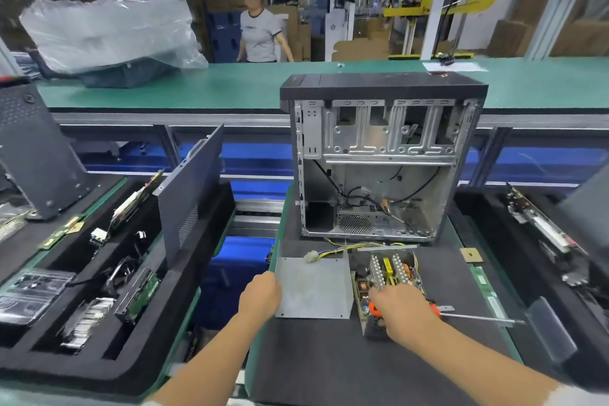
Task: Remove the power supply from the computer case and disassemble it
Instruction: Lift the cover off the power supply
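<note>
On the dark mat in front of the emptied computer case (382,155), I have the power supply out and split: its grey metal cover (313,287) lies flat at about nine o'clock from the exposed circuit board (385,277), the two just beside each other.

My left hand (260,298) grips the cover's left edge, fingers curled over it. My right hand (400,308) sits on the near end of the board, holding an orange-handled screwdriver (461,315) whose shaft points out toward three o'clock.

My worry is the yellow wire bundle (349,245) with its white connector (310,255) resting across the cover's far edge at twelve o'clock; if I drag the cover off toward nine, I judge the wires could snag and tug the board. The screwdriver tip could also slip into the heatsinks or coils. I cannot tell whether the board is unscrewed from its tray.
</note>
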Demonstrator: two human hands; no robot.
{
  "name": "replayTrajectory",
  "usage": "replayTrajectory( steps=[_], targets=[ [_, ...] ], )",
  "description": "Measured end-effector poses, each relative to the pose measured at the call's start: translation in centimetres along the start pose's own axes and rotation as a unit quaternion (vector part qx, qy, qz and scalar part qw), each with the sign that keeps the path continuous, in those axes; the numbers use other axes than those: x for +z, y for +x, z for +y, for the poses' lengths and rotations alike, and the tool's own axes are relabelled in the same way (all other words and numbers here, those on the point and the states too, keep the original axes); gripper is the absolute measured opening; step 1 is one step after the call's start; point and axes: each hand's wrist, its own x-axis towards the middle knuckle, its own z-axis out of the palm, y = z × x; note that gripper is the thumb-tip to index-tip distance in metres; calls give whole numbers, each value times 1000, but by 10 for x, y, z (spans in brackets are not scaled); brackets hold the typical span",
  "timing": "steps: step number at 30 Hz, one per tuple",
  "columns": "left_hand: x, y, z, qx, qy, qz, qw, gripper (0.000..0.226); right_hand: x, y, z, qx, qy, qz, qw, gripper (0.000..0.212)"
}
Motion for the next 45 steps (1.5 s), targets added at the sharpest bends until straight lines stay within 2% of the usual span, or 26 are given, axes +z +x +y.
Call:
replayTrajectory(
  steps=[10, 16, 19, 25, 31, 38, 40, 43, 45],
  targets=[
    [5, 14, 24, 11, 10, 1, 1000, 18, 3, -30, 31, 40, -28, -22, 999, 26],
    [18, 21, 55, 22, 43, -10, 999, 27, 16, -33, 50, 37, -21, -23, 999, 26],
    [14, 27, 50, 26, 53, -18, 998, 25, 19, -32, 55, 46, -4, -8, 999, 25],
    [9, 27, 39, 34, 41, 21, 998, 23, 13, -32, 57, 34, 7, -8, 999, 20],
    [-1, 29, 22, 64, 17, 6, 998, 32, 8, -32, 57, 29, -1, -10, 1000, 21],
    [-3, 27, 2, 9, -55, 69, 996, 31, 8, -30, 57, 34, 7, -12, 999, 23],
    [-2, 29, 6, -13, -62, 73, 995, 30, 9, -29, 56, 34, -4, -17, 999, 18],
    [2, 32, 12, -27, -59, 57, 996, 30, 11, -27, 58, 38, -15, -24, 999, 30],
    [3, 34, 16, -27, -53, 56, 997, 31, 11, -25, 57, 38, -15, -25, 999, 28]
  ],
)
